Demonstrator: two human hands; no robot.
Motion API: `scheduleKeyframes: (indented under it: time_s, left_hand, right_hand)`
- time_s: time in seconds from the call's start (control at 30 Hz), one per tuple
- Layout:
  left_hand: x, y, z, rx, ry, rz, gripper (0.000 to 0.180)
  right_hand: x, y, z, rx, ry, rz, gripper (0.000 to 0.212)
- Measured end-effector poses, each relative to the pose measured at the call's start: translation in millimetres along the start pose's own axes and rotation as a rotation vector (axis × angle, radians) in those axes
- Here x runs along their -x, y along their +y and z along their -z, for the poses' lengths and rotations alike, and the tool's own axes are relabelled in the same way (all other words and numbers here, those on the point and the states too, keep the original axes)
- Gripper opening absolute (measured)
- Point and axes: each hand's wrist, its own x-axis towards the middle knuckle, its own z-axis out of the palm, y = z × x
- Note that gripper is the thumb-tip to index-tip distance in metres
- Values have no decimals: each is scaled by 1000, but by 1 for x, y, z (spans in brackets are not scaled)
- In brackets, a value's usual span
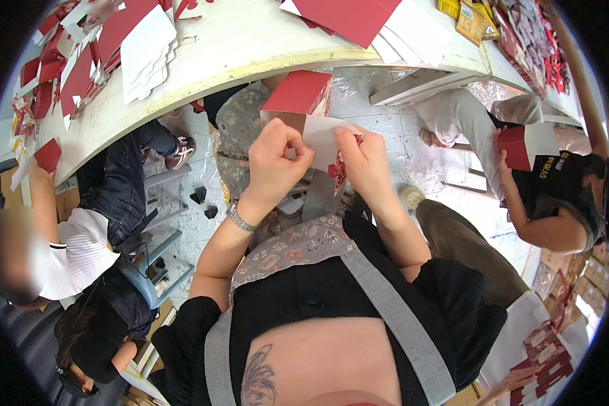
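A red paperboard box (294,93) with a white inside is held out in front of me, just off the table's near edge. Its open end and a white flap (320,139) face me. My left hand (277,162) is closed, fingers curled and thumb against the forefinger, at the left side of the opening. My right hand (363,166) pinches the flap's right edge between thumb and fingers. Below the right thumb hangs a red patterned part (338,169), seemingly a side of the same box. The left fingertips are partly hidden.
The pale table (250,51) bears white-and-red card sheets (149,54), more red sheets (348,17) and yellow packets (474,24). A co-worker's hand (504,166) at right holds another red box (514,147). Another co-worker (81,250) sits at left. A blue-grey chair (159,274) stands there.
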Motion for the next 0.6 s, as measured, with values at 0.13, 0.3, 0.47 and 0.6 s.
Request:
scheduleKeyframes:
  time_s: [0.13, 0.3, 0.47, 0.6]
  left_hand:
    - [3, -9, -3, 287, 35, 332, 17]
    - [-3, -9, 5, 224, -274, 330, 17]
    - [-8, -27, 13, 585, -174, 545, 20]
    - [1, -30, 14, 695, -201, 479, 22]
  right_hand:
    - [-3, 14, 0, -97, 37, 24, 31]
    - [-7, 1, 10, 206, -81, -47, 35]
    - [-19, 11, 15, -579, -372, -91, 41]
    - [-19, 26, -10, -102, -212, 211, 18]
